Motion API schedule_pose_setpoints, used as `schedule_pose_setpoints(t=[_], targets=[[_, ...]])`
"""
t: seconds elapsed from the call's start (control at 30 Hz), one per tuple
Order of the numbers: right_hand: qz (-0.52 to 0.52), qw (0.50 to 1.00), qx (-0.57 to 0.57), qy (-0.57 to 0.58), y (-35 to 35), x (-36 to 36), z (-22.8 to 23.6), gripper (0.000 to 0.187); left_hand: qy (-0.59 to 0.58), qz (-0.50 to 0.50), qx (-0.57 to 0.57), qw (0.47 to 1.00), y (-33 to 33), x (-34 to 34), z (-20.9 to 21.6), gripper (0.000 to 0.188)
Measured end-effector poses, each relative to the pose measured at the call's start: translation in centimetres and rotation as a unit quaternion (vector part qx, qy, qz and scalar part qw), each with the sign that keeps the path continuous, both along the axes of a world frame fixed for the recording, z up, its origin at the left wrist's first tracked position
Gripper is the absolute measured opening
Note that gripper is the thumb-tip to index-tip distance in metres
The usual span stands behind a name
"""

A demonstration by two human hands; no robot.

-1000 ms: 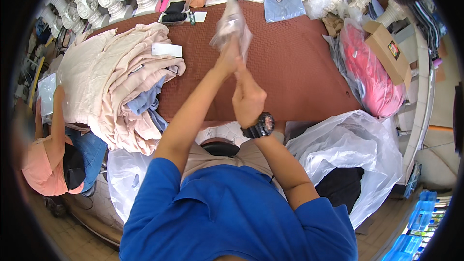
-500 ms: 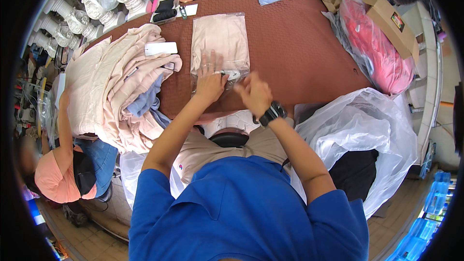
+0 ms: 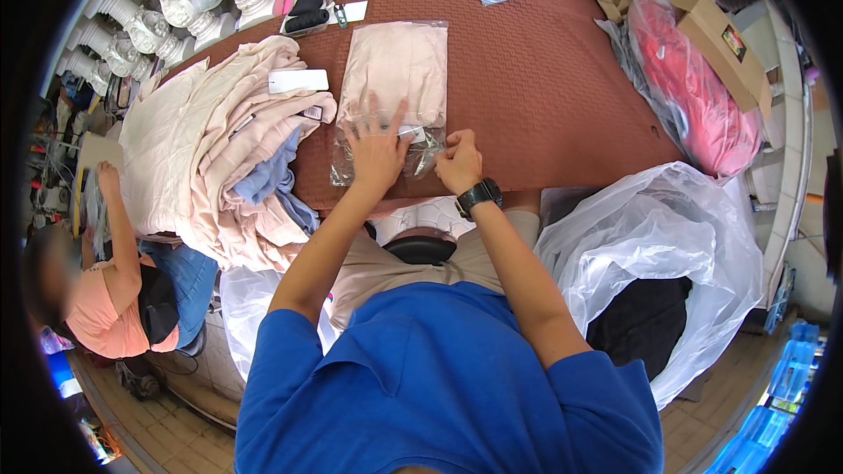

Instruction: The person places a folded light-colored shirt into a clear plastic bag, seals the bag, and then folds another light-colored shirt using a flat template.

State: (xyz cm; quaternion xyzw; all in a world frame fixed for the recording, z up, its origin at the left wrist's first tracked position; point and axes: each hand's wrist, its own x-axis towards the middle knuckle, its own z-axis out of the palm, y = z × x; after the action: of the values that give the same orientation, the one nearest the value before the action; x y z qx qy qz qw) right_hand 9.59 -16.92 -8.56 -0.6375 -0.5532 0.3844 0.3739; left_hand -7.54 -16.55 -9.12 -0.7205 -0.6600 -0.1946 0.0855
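The left hand (image 3: pixel 378 161) lies spread on a clear bag (image 3: pixel 344 170) holding a pink garment (image 3: pixel 395 61); the right hand (image 3: pixel 459 163) curls by the bag's right edge; leftward, clothes (image 3: pixel 206 145) heap a brown table (image 3: pixel 536 96).

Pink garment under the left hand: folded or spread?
Folded: the pink garment lies as a compact rectangle inside the clear bag, with the left hand over its near end.
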Motion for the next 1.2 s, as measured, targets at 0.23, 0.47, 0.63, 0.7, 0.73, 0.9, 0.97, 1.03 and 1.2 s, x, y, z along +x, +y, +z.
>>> schedule_pose_setpoints(t=[0.23,0.47,0.63,0.7,0.73,0.9,0.97,1.03,1.2], targets=[[0.057,0.993,-0.099,-0.01,-0.7,1.1,-1.9,0.036,0.094,0.095,-0.074,0.988,-0.3,0.7,0.4,0.074],[0.121,0.973,0.138,-0.141,-1.0,2.1,1.6,0.038,0.035,-0.097,0.011,0.995,0.3,0.2,0.9,0.067],[0.149,0.958,0.148,-0.194,-0.5,3.4,1.2,0.024,-0.004,-0.042,-0.009,0.999,-1.9,1.7,2.8,0.068],[0.166,0.962,0.139,-0.169,-0.2,3.8,1.2,0.018,-0.09,-0.107,-0.012,0.99,-1.6,1.4,0.8,0.067],[0.174,0.963,0.131,-0.16,0.0,4.1,1.2,0.016,-0.081,-0.138,-0.02,0.987,-1.4,1.4,0.6,0.067],[0.231,0.957,0.12,-0.13,-0.1,5.2,1.6,0.013,-0.047,-0.191,-0.061,0.978,-1.1,0.9,0.1,0.064],[0.277,0.954,0.071,-0.087,0.1,6.3,2.1,0.013,-0.024,-0.185,-0.05,0.981,-0.9,0.5,-0.3,0.064],[0.312,0.946,0.038,-0.085,0.4,7.7,2.5,0.016,-0.006,-0.178,-0.053,0.983,-0.9,0.5,-0.2,0.063],[0.206,0.974,0.069,-0.061,1.5,7.2,3.1,0.038,-0.119,-0.198,-0.037,0.972,-0.1,1.2,0.4,0.06]])
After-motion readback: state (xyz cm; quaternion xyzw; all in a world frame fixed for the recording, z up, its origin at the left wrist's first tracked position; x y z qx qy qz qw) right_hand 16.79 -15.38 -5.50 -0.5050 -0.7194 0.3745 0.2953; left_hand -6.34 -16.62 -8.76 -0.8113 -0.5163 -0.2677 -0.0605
